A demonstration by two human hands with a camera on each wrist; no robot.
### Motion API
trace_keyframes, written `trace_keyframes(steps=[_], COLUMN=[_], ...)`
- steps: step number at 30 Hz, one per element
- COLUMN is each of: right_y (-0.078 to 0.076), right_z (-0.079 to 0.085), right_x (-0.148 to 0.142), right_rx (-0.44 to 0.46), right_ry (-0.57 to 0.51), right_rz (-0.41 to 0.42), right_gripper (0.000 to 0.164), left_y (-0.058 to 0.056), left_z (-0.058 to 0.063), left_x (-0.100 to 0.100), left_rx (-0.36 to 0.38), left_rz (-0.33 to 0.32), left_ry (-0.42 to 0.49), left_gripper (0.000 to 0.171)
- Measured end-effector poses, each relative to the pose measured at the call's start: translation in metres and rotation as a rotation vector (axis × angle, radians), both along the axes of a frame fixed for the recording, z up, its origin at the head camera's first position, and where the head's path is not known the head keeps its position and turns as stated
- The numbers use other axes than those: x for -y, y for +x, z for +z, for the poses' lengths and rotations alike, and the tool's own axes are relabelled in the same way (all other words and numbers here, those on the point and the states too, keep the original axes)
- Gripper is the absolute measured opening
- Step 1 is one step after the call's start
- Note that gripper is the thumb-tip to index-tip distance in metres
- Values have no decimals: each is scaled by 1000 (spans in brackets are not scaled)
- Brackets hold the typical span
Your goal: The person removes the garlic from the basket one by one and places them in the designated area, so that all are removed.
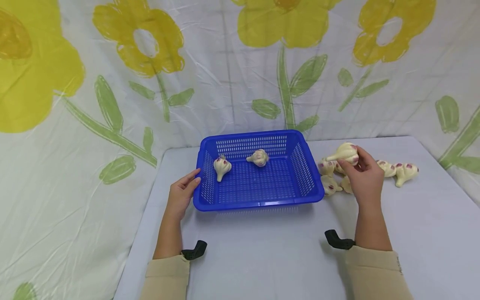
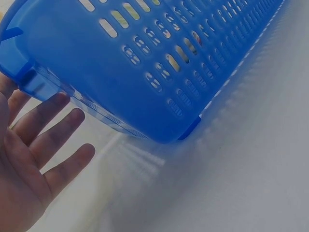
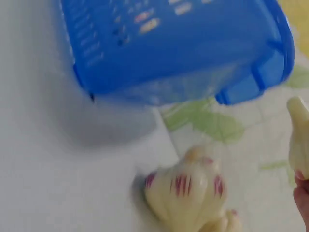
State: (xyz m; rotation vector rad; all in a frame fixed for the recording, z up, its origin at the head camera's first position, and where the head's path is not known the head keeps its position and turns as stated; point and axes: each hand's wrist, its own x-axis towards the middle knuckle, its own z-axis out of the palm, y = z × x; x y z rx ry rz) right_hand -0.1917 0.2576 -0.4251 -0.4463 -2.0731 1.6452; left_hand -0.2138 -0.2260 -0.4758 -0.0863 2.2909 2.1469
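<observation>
A blue plastic basket [image 1: 258, 204] with slotted walls stands on the table, two garlic bulbs inside: one bulb [image 1: 222, 167] near the left wall, another bulb [image 1: 258, 158] toward the back. At the basket's left rim, my left hand [image 1: 181, 196] touches with its fingertips; the left wrist view shows its fingers [image 2: 58, 135] spread and fairly straight. My right hand [image 1: 368, 179] pinches a garlic bulb [image 1: 348, 153] between thumb and fingers, raised right of the basket with its stem pointing left. Only part of this held bulb [image 3: 300, 145] shows at the right wrist view's edge.
Several more garlic bulbs [image 1: 330, 185] lie right of the basket, partly hidden behind the right hand. Others [image 1: 405, 171] rest farther right. A white cloth [image 1: 210, 91] printed with yellow flowers hangs behind the white table [image 1: 258, 258].
</observation>
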Motion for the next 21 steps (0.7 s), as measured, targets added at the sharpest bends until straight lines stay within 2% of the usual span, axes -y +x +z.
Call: trace_keyframes(steps=[8,12,21], right_y=[10,12,16], right_z=[-24,-33,-44], right_x=[-31,-40,-60], right_rx=[-137,-154,-93], right_ry=[-277,-317,-395], right_rz=[-206,-297,-446], right_gripper=[60,61,58], left_y=[-1,-1,1], left_z=[1,1,2], left_x=[0,0,0], left_rx=[20,30,37], left_rz=[3,14,17], left_ry=[-34,-40,-47], left_gripper=[50,50,50])
